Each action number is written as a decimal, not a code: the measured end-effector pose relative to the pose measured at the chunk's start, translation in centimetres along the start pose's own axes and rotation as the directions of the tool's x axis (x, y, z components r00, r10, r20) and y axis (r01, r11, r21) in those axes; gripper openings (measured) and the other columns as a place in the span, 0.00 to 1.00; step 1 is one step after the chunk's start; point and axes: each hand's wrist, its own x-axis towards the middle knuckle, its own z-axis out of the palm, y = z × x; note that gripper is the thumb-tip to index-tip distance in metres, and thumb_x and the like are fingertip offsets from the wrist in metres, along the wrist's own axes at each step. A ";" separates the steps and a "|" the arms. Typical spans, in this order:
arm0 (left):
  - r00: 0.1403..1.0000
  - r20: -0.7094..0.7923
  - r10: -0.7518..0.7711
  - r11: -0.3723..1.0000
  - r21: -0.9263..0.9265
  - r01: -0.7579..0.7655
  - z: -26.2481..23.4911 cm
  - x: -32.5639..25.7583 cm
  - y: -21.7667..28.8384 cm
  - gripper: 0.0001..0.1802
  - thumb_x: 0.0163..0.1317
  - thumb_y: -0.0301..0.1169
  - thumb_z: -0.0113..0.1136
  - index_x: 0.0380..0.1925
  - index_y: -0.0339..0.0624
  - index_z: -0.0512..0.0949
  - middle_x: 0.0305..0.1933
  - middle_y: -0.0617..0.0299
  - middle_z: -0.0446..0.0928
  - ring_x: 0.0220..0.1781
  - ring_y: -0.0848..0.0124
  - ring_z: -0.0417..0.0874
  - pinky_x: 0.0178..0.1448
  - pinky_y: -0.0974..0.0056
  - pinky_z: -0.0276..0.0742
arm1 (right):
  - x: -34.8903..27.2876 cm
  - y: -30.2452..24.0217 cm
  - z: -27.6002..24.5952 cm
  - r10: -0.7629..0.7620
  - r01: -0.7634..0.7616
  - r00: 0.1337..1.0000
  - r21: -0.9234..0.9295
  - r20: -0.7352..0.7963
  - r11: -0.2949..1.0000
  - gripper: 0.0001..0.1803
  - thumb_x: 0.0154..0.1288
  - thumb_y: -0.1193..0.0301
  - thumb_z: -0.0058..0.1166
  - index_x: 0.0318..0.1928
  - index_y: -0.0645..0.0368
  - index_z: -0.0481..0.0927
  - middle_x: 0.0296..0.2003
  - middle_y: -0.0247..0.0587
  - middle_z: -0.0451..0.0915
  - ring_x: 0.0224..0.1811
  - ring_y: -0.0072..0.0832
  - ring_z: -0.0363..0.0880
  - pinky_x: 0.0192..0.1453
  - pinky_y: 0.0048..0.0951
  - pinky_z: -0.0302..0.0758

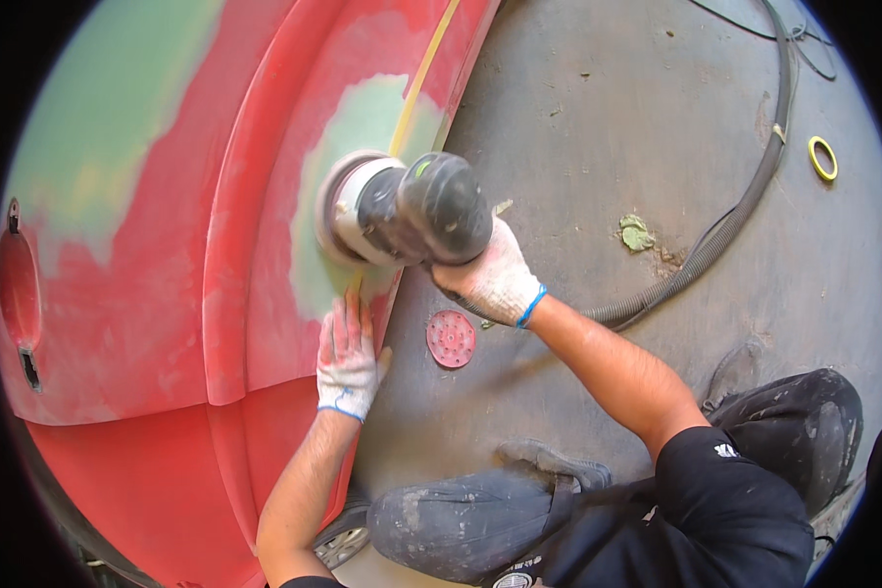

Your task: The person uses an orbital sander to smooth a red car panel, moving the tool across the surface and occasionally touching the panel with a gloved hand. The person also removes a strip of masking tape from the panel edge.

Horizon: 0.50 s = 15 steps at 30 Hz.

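Observation:
My right hand (493, 279), in a white knit glove with a blue cuff, grips a black and white orbital sander (402, 211). The sander's round pad rests against a pale green filler patch (314, 250) low on a red car door (167, 333). Just below the sander, my left hand (350, 353), gloved alike, lies with fingers stretched out on the red panel beside that patch. A strip of yellow masking tape (424, 73) runs along the door's lower part and passes behind the sander.
From the sander's side a grey ribbed hose (715, 245) curves over the concrete floor (578, 127). A pink perforated sanding disc (451, 339) lies near the door's edge. Farther right are a crumpled green scrap (636, 233) and a yellow tape roll (823, 158). My bent knees are close below.

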 end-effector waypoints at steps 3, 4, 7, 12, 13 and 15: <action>0.999 0.023 -0.035 0.977 -0.209 0.039 -1.6 -1.0 1.7 0.53 0.39 0.44 0.72 0.66 0.33 0.60 0.73 0.43 0.56 0.75 0.48 0.55 0.75 0.50 0.53 | 0.3 -1.8 0.3 0.018 -0.018 1.000 -0.059 -0.002 0.998 0.26 0.46 0.72 0.66 0.49 0.62 0.78 0.44 0.46 0.83 0.47 0.33 0.81 0.54 0.33 0.76; 0.999 0.023 -0.042 0.963 -0.264 0.047 -1.9 -1.3 2.3 0.53 0.39 0.42 0.72 0.66 0.33 0.60 0.72 0.43 0.56 0.74 0.47 0.56 0.74 0.49 0.54 | 0.9 -1.9 0.3 0.012 -0.012 1.000 -0.025 -0.008 1.000 0.26 0.46 0.73 0.66 0.49 0.62 0.78 0.44 0.45 0.83 0.47 0.32 0.81 0.54 0.33 0.76; 0.996 0.072 -0.049 0.934 -0.351 0.072 -2.5 -2.5 3.7 0.53 0.40 0.40 0.72 0.67 0.34 0.58 0.72 0.43 0.56 0.73 0.46 0.56 0.72 0.48 0.56 | 2.8 -2.6 -0.2 0.051 -0.050 0.999 0.052 -0.017 0.997 0.25 0.46 0.73 0.66 0.48 0.64 0.78 0.43 0.42 0.83 0.46 0.28 0.80 0.54 0.32 0.76; 0.978 0.207 -0.021 0.896 -0.430 0.111 -2.8 -3.0 5.7 0.51 0.46 0.42 0.70 0.68 0.36 0.57 0.74 0.46 0.55 0.74 0.48 0.56 0.73 0.48 0.55 | 6.9 -3.5 -3.4 0.213 -0.193 0.964 0.135 -0.156 0.972 0.07 0.44 0.75 0.61 0.26 0.63 0.80 0.19 0.34 0.77 0.18 0.20 0.73 0.21 0.25 0.67; 0.976 0.217 -0.021 0.895 -0.431 0.115 -2.6 -3.1 6.1 0.51 0.46 0.42 0.70 0.68 0.36 0.57 0.74 0.46 0.54 0.75 0.48 0.55 0.73 0.48 0.55 | 7.5 -3.2 -4.0 0.226 -0.202 0.963 0.166 -0.144 0.965 0.05 0.44 0.74 0.61 0.21 0.62 0.79 0.16 0.34 0.75 0.16 0.22 0.71 0.19 0.24 0.65; 0.973 0.228 -0.021 0.881 -0.456 0.126 -2.3 -2.8 6.9 0.49 0.46 0.43 0.70 0.67 0.36 0.59 0.72 0.45 0.57 0.73 0.48 0.57 0.72 0.47 0.56 | 8.4 -2.3 -4.7 0.235 -0.209 0.966 0.214 -0.105 0.954 0.05 0.44 0.74 0.61 0.22 0.62 0.79 0.17 0.35 0.76 0.15 0.21 0.70 0.16 0.23 0.62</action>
